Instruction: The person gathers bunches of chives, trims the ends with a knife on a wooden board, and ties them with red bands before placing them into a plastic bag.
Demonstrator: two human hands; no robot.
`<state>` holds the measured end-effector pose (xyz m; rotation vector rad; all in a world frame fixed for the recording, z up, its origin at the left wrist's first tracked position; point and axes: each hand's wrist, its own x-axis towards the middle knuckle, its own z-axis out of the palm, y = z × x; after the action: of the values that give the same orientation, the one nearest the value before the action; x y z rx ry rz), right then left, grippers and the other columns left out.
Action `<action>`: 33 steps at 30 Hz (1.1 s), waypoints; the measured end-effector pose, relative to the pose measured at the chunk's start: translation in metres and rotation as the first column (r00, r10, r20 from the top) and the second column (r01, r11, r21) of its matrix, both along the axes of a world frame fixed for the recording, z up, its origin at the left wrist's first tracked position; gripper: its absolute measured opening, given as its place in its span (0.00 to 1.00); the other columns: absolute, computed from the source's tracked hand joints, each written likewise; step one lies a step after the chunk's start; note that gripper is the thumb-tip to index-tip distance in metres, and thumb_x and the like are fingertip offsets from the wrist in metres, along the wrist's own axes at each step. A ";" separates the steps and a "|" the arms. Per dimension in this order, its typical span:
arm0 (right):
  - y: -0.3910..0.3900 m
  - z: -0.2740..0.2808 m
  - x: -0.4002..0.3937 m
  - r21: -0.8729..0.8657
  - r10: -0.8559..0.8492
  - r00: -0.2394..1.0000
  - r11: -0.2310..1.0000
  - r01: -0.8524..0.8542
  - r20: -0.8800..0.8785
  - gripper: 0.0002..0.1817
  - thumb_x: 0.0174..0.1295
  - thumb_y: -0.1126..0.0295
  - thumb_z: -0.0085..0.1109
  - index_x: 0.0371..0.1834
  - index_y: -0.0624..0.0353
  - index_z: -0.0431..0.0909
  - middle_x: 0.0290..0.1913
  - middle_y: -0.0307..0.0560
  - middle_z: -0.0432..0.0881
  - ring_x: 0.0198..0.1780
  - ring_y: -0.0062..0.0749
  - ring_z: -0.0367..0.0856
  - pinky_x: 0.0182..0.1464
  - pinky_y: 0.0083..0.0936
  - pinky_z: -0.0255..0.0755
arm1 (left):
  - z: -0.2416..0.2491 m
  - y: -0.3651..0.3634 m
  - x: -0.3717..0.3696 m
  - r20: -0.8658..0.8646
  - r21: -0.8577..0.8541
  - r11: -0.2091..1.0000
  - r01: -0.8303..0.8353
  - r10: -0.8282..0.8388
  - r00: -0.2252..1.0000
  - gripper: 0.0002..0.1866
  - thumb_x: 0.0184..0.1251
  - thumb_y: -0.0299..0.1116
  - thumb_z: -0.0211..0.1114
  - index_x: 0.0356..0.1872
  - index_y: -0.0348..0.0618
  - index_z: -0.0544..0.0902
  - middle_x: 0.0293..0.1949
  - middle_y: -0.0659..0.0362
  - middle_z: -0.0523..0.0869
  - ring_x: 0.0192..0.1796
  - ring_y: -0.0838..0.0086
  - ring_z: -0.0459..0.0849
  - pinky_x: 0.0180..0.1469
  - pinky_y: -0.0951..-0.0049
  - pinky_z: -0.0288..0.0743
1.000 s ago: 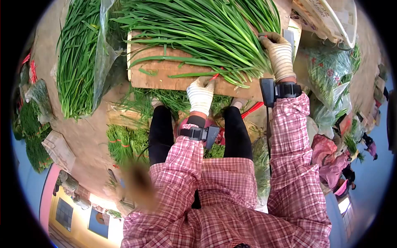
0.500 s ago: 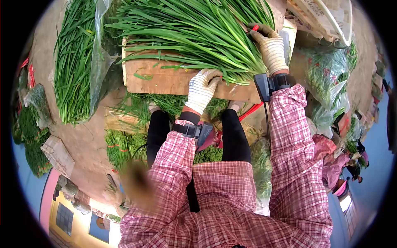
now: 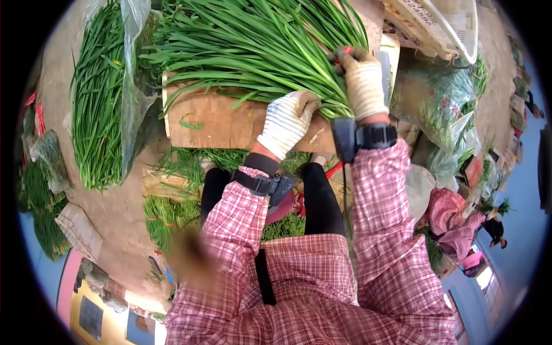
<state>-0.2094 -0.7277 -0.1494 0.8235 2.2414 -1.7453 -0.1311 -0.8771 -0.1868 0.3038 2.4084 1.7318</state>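
Note:
A large heap of garlic chives (image 3: 247, 52) lies across a wooden board (image 3: 224, 121), the pale stem ends pointing right toward me. My left hand (image 3: 290, 121), in a striped white work glove with soiled fingertips, is at the heap's near edge beside the stem ends. Its fingers are curled into a pinch; what they hold, I cannot tell. My right hand (image 3: 362, 83), gloved the same way, curls its fingers into the chives on the heap's right side. Something red shows at its fingertips. Both wrists carry black strapped devices.
Left of the board stands another long pile of chives (image 3: 98, 98) beside clear plastic (image 3: 135, 75). Tied green bundles (image 3: 161, 215) lie below it. A white-handled basket (image 3: 443, 29) and bagged greens (image 3: 443, 103) are on the right. People appear at the far right.
My left hand has moved slightly right and its fingers have closed more tightly. The right hand stays on the chives' right side. The whole view has shifted a little.

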 end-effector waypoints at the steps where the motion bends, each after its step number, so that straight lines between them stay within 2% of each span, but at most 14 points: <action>1: -0.009 0.004 0.004 -0.040 -0.073 0.997 0.997 0.072 -0.015 0.06 0.64 0.74 0.56 0.39 0.62 0.81 0.31 0.41 0.85 0.23 0.15 0.72 0.26 0.14 0.67 | 0.000 0.003 -0.004 0.091 0.013 0.999 -0.045 0.043 0.995 0.05 0.59 0.25 0.64 0.36 0.37 0.83 0.32 0.50 0.85 0.35 0.61 0.85 0.40 0.69 0.78; 4: -0.020 -0.016 0.014 0.154 -0.036 0.987 0.986 0.060 -0.157 0.06 0.63 0.76 0.53 0.38 0.65 0.80 0.27 0.45 0.83 0.22 0.20 0.72 0.28 0.17 0.68 | -0.010 0.014 -0.013 0.187 0.034 0.995 -0.091 0.083 0.979 0.06 0.60 0.26 0.65 0.35 0.35 0.83 0.31 0.50 0.85 0.33 0.62 0.85 0.39 0.69 0.77; 6: -0.021 -0.008 0.008 0.170 -0.018 0.994 0.985 0.036 -0.110 0.06 0.63 0.77 0.52 0.37 0.66 0.80 0.27 0.45 0.83 0.21 0.19 0.72 0.25 0.17 0.68 | -0.012 0.017 -0.017 0.210 0.034 0.997 -0.074 0.065 0.976 0.05 0.60 0.27 0.64 0.35 0.36 0.84 0.31 0.50 0.86 0.32 0.63 0.85 0.38 0.69 0.77; 8: -0.014 0.003 0.002 -0.087 -0.176 0.984 0.980 0.177 0.018 0.05 0.64 0.76 0.54 0.39 0.63 0.79 0.27 0.41 0.82 0.19 0.17 0.72 0.20 0.14 0.64 | -0.012 0.016 -0.019 0.213 -0.019 0.999 -0.041 0.044 0.976 0.06 0.60 0.29 0.66 0.35 0.38 0.84 0.30 0.49 0.86 0.32 0.60 0.86 0.38 0.68 0.78; 10: 0.000 0.003 -0.013 -0.258 -0.179 0.963 0.939 0.229 0.203 0.05 0.65 0.76 0.53 0.40 0.63 0.78 0.31 0.42 0.83 0.24 0.18 0.74 0.19 0.14 0.64 | -0.013 0.020 -0.024 0.168 -0.129 0.992 -0.015 0.037 0.985 0.07 0.59 0.32 0.67 0.33 0.39 0.84 0.29 0.47 0.85 0.33 0.55 0.85 0.38 0.65 0.78; 14: 0.019 -0.011 -0.026 -0.249 -0.029 0.924 0.959 0.133 0.382 0.06 0.65 0.73 0.53 0.41 0.63 0.77 0.35 0.45 0.84 0.29 0.23 0.77 0.25 0.19 0.68 | -0.012 0.034 -0.033 0.100 -0.272 0.962 -0.024 0.053 0.994 0.08 0.56 0.35 0.65 0.28 0.40 0.82 0.27 0.46 0.84 0.34 0.48 0.82 0.36 0.60 0.77; 15: 0.009 -0.021 -0.016 0.158 0.041 0.987 0.985 -0.066 0.158 0.07 0.64 0.73 0.54 0.42 0.63 0.77 0.35 0.48 0.83 0.30 0.27 0.78 0.30 0.24 0.71 | -0.010 0.037 -0.036 0.159 -0.297 0.955 0.010 0.039 0.987 0.07 0.56 0.34 0.65 0.29 0.41 0.82 0.29 0.46 0.84 0.35 0.47 0.82 0.39 0.56 0.77; 16: -0.005 -0.027 -0.010 0.567 0.199 0.980 0.810 -0.149 -0.027 0.08 0.63 0.73 0.54 0.43 0.63 0.76 0.36 0.51 0.83 0.32 0.32 0.79 0.34 0.28 0.73 | -0.008 0.038 -0.041 0.211 -0.322 0.946 0.045 0.026 0.977 0.06 0.56 0.33 0.64 0.30 0.41 0.81 0.30 0.45 0.84 0.37 0.47 0.82 0.41 0.53 0.76; 17: -0.030 -0.021 0.001 0.679 0.177 0.976 0.732 -0.046 -0.124 0.08 0.62 0.72 0.54 0.43 0.62 0.76 0.35 0.57 0.82 0.35 0.40 0.80 0.42 0.33 0.73 | -0.030 0.038 -0.037 0.196 -0.110 0.994 0.015 0.006 0.981 0.07 0.54 0.33 0.65 0.32 0.42 0.82 0.32 0.45 0.85 0.39 0.47 0.82 0.43 0.53 0.76; 20: -0.027 -0.033 0.015 0.490 0.087 0.922 0.864 0.119 -0.377 0.05 0.62 0.79 0.51 0.39 0.61 0.74 0.32 0.56 0.81 0.36 0.47 0.80 0.42 0.37 0.73 | 0.002 0.017 -0.033 0.199 -0.200 0.980 -0.017 0.057 0.978 0.05 0.56 0.29 0.63 0.33 0.42 0.83 0.33 0.46 0.84 0.39 0.49 0.83 0.42 0.56 0.76; 23: -0.017 -0.045 0.020 0.112 0.020 0.901 0.993 0.032 -0.434 0.09 0.65 0.82 0.49 0.45 0.63 0.75 0.30 0.41 0.77 0.32 0.24 0.74 0.38 0.21 0.70 | 0.004 0.002 -0.027 0.033 0.074 0.997 0.005 -0.007 0.999 0.02 0.60 0.23 0.62 0.32 0.35 0.81 0.25 0.53 0.83 0.26 0.68 0.81 0.32 0.72 0.75; 27: -0.013 -0.031 0.020 -0.106 -0.119 0.934 0.990 0.088 -0.336 0.09 0.66 0.81 0.48 0.45 0.64 0.76 0.31 0.43 0.79 0.28 0.20 0.71 0.33 0.17 0.69 | -0.004 0.011 -0.045 0.209 0.119 0.991 -0.060 0.034 0.977 0.04 0.64 0.24 0.61 0.32 0.35 0.81 0.22 0.60 0.81 0.23 0.83 0.75 0.27 0.79 0.71; 31: -0.001 -0.005 0.009 -0.170 -0.190 0.979 0.970 0.177 -0.067 0.09 0.63 0.76 0.51 0.44 0.66 0.77 0.28 0.44 0.82 0.24 0.20 0.72 0.28 0.18 0.68 | -0.008 0.020 -0.056 0.391 0.105 0.994 -0.040 -0.004 0.921 0.05 0.64 0.27 0.63 0.32 0.35 0.82 0.23 0.60 0.82 0.24 0.81 0.76 0.29 0.78 0.73; 33: -0.001 -0.010 0.006 -0.129 -0.188 0.982 0.973 0.189 0.023 0.08 0.59 0.75 0.53 0.40 0.65 0.78 0.25 0.48 0.82 0.23 0.26 0.76 0.28 0.23 0.71 | -0.008 0.024 -0.065 0.316 -0.019 1.000 0.018 -0.011 0.949 0.05 0.63 0.27 0.63 0.32 0.34 0.82 0.24 0.57 0.83 0.24 0.80 0.78 0.30 0.77 0.75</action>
<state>-0.2037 -0.7287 -0.1597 1.0430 2.0745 -1.9405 -0.1958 -0.8534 -0.1947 0.0355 2.1864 1.6054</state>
